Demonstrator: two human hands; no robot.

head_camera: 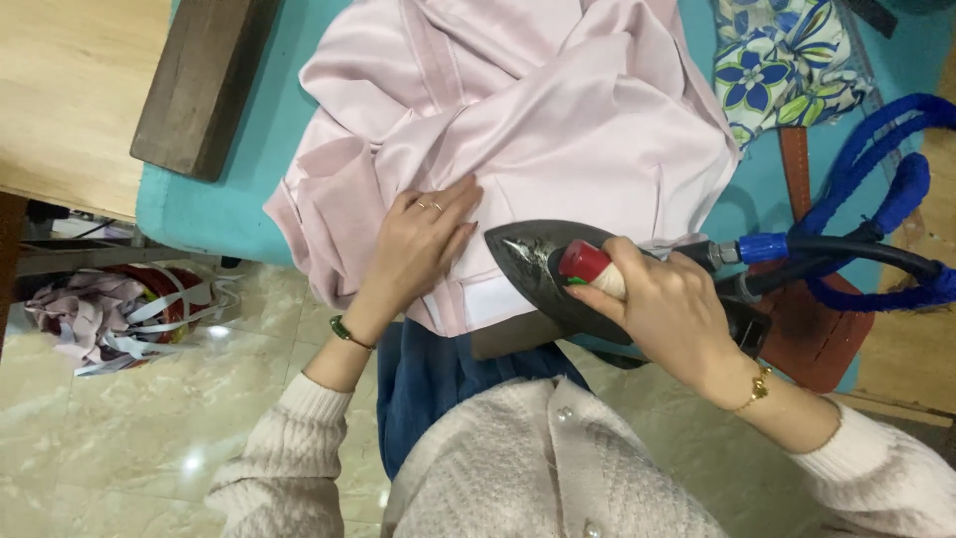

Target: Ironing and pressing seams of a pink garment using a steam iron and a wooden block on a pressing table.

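Two hands low over pink cloth (558,120) — left hand (423,244) flat, fingers spread; right hand (672,309) grip around iron (538,264) handle.

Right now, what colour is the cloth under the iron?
Pale pink cloth, shown best in the head view.

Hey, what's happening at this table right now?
A person is ironing a pale pink garment spread on a teal padded surface. The left hand lies flat on the cloth, pressing it down. The right hand grips the handle of a dark steam iron, whose tip sits on the fabric's near edge beside the left fingers. A blue-wrapped hose runs from the iron's back. Floral cloth lies at the far right.
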